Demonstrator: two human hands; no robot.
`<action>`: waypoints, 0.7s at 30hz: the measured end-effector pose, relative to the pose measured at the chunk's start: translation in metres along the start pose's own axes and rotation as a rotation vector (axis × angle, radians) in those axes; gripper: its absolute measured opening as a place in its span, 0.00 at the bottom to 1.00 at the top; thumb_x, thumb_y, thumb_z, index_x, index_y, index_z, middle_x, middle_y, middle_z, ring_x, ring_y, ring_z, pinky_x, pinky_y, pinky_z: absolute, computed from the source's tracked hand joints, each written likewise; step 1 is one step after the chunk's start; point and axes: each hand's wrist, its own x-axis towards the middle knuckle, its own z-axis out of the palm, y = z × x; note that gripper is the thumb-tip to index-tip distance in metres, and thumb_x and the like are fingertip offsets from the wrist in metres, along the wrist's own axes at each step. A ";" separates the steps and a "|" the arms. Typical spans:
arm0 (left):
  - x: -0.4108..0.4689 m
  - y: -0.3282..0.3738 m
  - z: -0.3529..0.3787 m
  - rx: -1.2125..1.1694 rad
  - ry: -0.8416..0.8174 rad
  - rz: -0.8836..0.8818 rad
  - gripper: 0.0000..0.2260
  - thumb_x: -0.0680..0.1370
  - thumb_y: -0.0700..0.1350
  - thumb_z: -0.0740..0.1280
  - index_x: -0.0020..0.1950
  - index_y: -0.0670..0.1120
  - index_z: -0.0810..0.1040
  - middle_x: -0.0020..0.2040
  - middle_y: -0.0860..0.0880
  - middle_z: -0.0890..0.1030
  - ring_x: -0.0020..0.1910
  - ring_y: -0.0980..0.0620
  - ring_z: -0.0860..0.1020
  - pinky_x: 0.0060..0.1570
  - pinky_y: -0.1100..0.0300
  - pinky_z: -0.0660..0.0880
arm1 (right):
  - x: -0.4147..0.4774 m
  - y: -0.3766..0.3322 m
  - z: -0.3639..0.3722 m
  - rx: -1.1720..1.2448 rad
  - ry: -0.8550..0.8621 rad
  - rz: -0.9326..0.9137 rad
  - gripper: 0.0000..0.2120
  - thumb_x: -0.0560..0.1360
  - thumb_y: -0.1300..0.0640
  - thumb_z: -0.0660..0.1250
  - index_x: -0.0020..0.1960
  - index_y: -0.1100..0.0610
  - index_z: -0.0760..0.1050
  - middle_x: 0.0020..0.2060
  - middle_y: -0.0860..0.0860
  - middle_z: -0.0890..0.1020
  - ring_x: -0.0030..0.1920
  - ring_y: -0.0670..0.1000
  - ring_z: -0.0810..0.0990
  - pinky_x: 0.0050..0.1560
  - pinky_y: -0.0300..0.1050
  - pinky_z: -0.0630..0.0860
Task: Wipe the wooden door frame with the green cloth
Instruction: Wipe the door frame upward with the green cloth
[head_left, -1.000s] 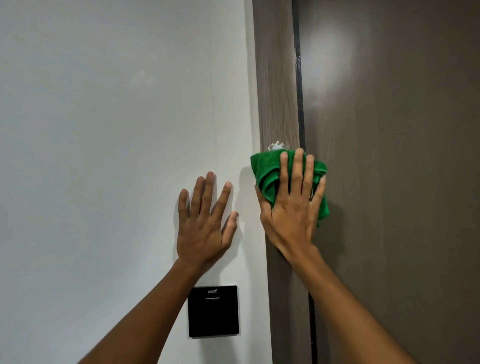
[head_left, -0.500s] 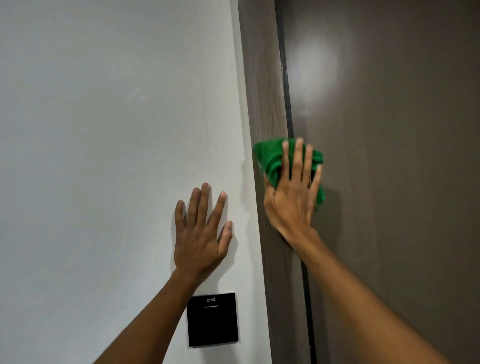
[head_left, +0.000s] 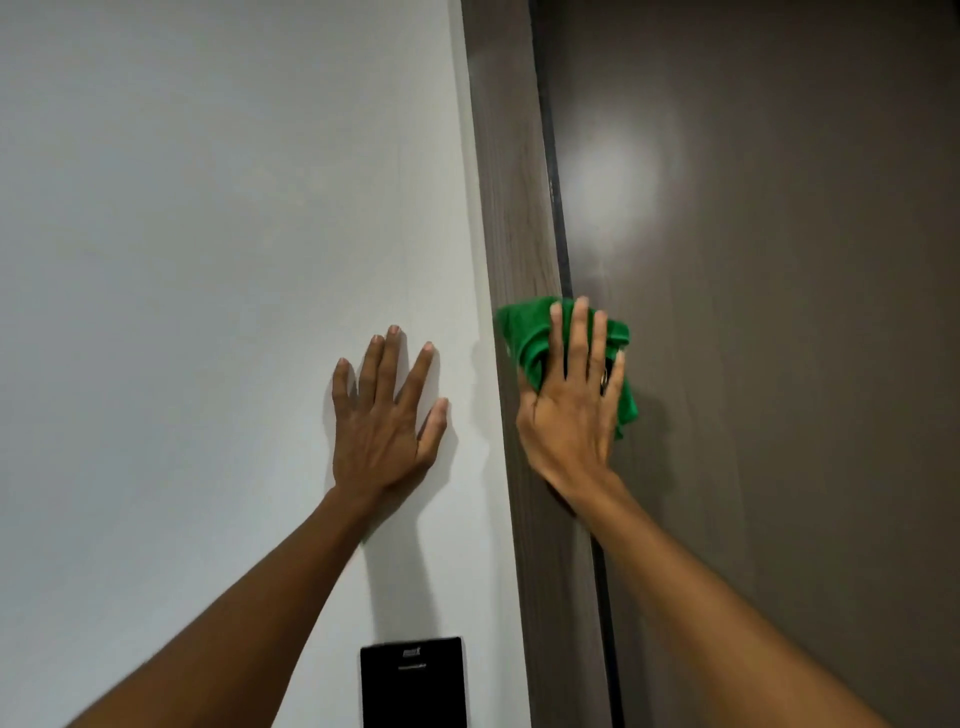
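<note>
The wooden door frame (head_left: 511, 182) runs as a brown vertical strip between the white wall and the dark door. My right hand (head_left: 571, 410) lies flat on the bunched green cloth (head_left: 524, 332), pressing it against the frame and the door's edge. The cloth sticks out above and on both sides of my fingers. My left hand (head_left: 387, 421) rests flat on the white wall just left of the frame, fingers spread, holding nothing.
The dark brown door (head_left: 779, 364) fills the right side, with a bright light reflection on it. A white wall (head_left: 208, 260) fills the left. A black square panel (head_left: 413, 680) is mounted on the wall below my left hand.
My right hand has slid the cloth up the frame, past a small whitish spot that showed above the cloth one second ago. The view has tilted upward; my left hand stays on the wall.
</note>
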 end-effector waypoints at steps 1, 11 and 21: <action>0.005 0.000 0.001 0.007 0.012 -0.025 0.30 0.80 0.61 0.48 0.81 0.52 0.51 0.82 0.44 0.50 0.81 0.46 0.47 0.78 0.41 0.44 | 0.021 -0.008 0.000 0.017 0.013 0.026 0.38 0.72 0.52 0.51 0.80 0.53 0.42 0.80 0.54 0.47 0.79 0.54 0.42 0.77 0.61 0.41; 0.015 0.001 -0.008 -0.053 0.004 -0.048 0.29 0.79 0.61 0.53 0.79 0.53 0.58 0.82 0.45 0.53 0.81 0.46 0.51 0.77 0.42 0.43 | 0.052 -0.004 0.001 -0.033 -0.012 -0.273 0.34 0.79 0.48 0.55 0.79 0.50 0.41 0.80 0.50 0.43 0.79 0.51 0.41 0.76 0.60 0.37; 0.104 -0.012 -0.017 -0.046 0.114 -0.039 0.28 0.79 0.63 0.53 0.78 0.55 0.58 0.81 0.45 0.54 0.80 0.46 0.52 0.76 0.42 0.42 | 0.157 -0.043 0.005 -0.012 0.084 -0.106 0.32 0.81 0.45 0.51 0.80 0.53 0.43 0.80 0.54 0.46 0.80 0.55 0.43 0.77 0.63 0.41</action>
